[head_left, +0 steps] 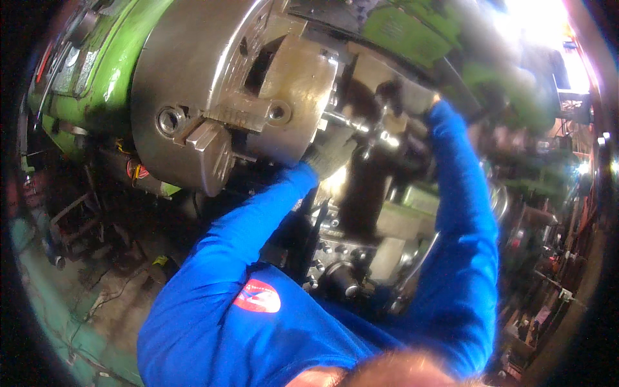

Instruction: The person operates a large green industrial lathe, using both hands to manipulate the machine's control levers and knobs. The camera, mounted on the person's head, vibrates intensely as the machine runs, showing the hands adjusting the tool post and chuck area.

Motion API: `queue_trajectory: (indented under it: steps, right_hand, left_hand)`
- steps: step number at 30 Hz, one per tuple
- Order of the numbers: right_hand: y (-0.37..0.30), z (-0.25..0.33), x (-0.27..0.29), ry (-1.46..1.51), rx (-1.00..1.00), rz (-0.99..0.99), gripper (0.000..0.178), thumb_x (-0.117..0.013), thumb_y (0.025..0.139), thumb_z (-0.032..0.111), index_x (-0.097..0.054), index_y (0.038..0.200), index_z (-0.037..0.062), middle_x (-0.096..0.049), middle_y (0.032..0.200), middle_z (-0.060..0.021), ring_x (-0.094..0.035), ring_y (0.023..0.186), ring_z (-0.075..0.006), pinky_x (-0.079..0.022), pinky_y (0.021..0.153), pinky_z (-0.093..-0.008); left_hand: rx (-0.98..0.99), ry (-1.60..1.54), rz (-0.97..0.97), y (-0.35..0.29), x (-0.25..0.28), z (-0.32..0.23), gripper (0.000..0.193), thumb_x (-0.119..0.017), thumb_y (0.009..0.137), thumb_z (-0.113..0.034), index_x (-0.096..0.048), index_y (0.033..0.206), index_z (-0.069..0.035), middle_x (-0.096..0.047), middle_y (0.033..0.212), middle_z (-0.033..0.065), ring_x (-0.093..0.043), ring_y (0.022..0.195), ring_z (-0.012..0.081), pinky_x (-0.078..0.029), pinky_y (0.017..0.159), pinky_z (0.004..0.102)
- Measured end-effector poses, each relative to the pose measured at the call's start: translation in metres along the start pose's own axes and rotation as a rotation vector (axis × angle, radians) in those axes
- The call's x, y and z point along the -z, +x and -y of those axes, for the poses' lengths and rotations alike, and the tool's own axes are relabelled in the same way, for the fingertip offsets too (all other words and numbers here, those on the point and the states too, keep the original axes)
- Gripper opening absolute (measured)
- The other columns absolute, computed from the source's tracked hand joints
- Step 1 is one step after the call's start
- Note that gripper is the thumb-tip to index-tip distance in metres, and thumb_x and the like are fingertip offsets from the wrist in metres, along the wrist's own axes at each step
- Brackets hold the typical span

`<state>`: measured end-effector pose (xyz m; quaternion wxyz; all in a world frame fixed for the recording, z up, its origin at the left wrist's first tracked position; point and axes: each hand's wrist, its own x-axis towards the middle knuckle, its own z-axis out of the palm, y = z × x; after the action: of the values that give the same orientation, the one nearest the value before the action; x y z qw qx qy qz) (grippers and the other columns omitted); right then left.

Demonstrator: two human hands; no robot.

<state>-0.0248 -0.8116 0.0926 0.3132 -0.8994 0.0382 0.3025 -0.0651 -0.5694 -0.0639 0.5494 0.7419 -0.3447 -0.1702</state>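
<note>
A large lathe chuck (177, 84) fills the upper left, its steel jaws clamped on a round metal workpiece (300, 90). My left hand (330, 153), in what looks like a grey glove, is just below the workpiece's right face; its fingers are blurred. A shiny metal rod (348, 122) runs from near that face toward a blurred bright fitting (387, 138). Beyond the fitting is my right hand (418, 100), reaching in from the right. It is smeared and dark, so its fingers and anything in them do not show.
A green headstock (116, 71) stands behind the chuck at left. In front of my body is a bolted tool post block (335, 258). More green machine casing (412, 32) lies at the top. Clutter and a floor (122, 309) show at lower left.
</note>
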Motion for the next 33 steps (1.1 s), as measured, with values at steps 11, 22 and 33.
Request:
queue_trajectory:
  steps: [11,22,33]
  right_hand:
    - [0.001,-0.031,0.010,-0.025,0.267,-0.070,0.040,-0.054,0.083,-0.006,-0.072,0.117,0.0052,-0.072,0.113,-0.0053,-0.065,0.094,-0.0162,-0.055,0.087,-0.0323]
    - [-0.009,-0.028,-0.007,-0.067,0.111,0.111,0.040,-0.059,0.093,0.008,-0.062,0.132,0.0023,-0.070,0.120,-0.0092,-0.065,0.105,-0.0182,-0.056,0.087,-0.0321]
    - [-0.005,-0.059,-0.033,-0.268,0.371,-0.072,0.029,-0.055,0.099,0.020,-0.067,0.119,0.0032,-0.071,0.112,-0.0182,-0.068,0.101,-0.0280,-0.051,0.095,-0.0373]
  left_hand:
    - [0.033,0.014,0.147,-0.143,0.095,-0.029,0.029,-0.064,0.092,-0.007,-0.066,0.120,-0.002,-0.065,0.118,0.0174,-0.062,0.113,0.0337,-0.050,0.098,0.0404]
    - [-0.382,0.391,-0.029,-0.159,0.233,-0.129,0.026,-0.070,0.087,-0.009,-0.071,0.112,-0.009,-0.067,0.109,0.0130,-0.065,0.100,0.0331,-0.052,0.092,0.0433]
    - [-0.504,1.050,-0.269,-0.069,0.386,-0.153,0.023,-0.064,0.094,-0.011,-0.069,0.115,-0.004,-0.069,0.112,0.0155,-0.062,0.106,0.0360,-0.047,0.094,0.0461]
